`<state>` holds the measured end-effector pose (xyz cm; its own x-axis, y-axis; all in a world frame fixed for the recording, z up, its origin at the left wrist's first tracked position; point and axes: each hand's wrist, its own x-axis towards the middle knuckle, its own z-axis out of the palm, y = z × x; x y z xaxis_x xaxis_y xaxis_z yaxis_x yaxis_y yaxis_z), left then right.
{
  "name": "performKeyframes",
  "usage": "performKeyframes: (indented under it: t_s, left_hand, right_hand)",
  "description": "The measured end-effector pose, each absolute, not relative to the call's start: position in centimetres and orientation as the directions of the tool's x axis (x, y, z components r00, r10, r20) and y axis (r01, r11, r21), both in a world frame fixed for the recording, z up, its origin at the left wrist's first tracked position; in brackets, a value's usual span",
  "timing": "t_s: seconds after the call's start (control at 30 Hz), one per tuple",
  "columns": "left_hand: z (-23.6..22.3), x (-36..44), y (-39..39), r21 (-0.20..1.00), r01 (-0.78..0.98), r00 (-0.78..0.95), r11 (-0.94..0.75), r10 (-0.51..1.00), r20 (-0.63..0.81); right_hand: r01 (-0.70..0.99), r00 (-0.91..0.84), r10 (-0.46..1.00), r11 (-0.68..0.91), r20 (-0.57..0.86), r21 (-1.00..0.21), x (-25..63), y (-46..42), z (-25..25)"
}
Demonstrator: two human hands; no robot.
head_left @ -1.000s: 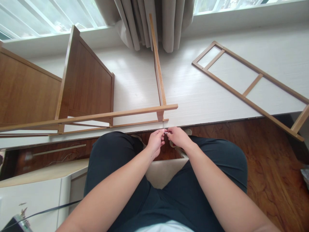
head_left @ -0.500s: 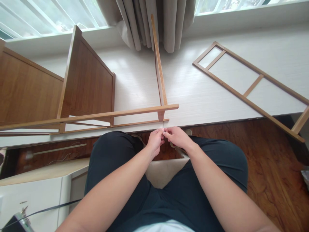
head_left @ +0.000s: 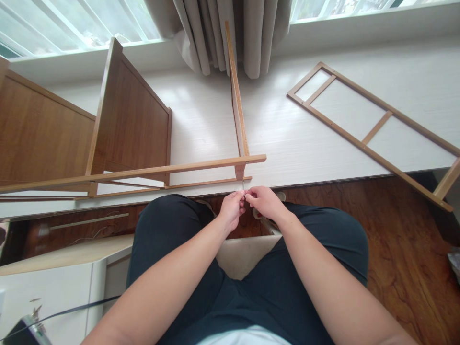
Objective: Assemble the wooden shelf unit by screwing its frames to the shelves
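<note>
A thin metal rod (head_left: 244, 184), perhaps a hex key, meets the wooden frame (head_left: 201, 166) at its lower right corner. Its near end goes between the fingertips of my left hand (head_left: 232, 209), which is closed in a pinch. Right beside it, my right hand (head_left: 266, 203) is also closed, its thumb and fingers pinched at the same near end. Fingers hide most of that end. From the frame's corner a narrow upright wooden panel (head_left: 237, 105) runs back toward the curtain, and a broad brown panel (head_left: 138, 110) stands farther left.
On the white ledge (head_left: 273, 134), a ladder-like wooden frame (head_left: 375, 127) lies at the right, one end over the edge. Grey curtains (head_left: 266, 38) hang at the back. My knees flank the hands above the wooden floor (head_left: 406, 244). A white cabinet (head_left: 53, 297) stands lower left.
My right hand's fingers have shifted slightly and curled around the rod's near end. The left hand and the wooden pieces stay where they were.
</note>
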<state>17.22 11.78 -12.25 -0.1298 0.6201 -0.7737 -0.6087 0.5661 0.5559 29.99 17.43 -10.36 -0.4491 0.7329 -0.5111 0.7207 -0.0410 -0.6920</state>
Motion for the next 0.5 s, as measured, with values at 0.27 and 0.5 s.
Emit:
performKeyframes:
  t_s: [0.27,0.5]
  left_hand:
    - [-12.17,17.19,11.90,0.542,-0.612,-0.138,0.576,0.598,-0.790]
    - [-12.37,17.11,11.88,0.542,-0.609,-0.138,0.579,0.595,-0.792]
  right_hand:
    - [0.770,-0.393,0.724,-0.079,-0.567,-0.633,30.08,17.51,-10.06]
    - [0.779,-0.400,0.702,-0.078,-0.589,-0.622,30.22,17.47,-10.72]
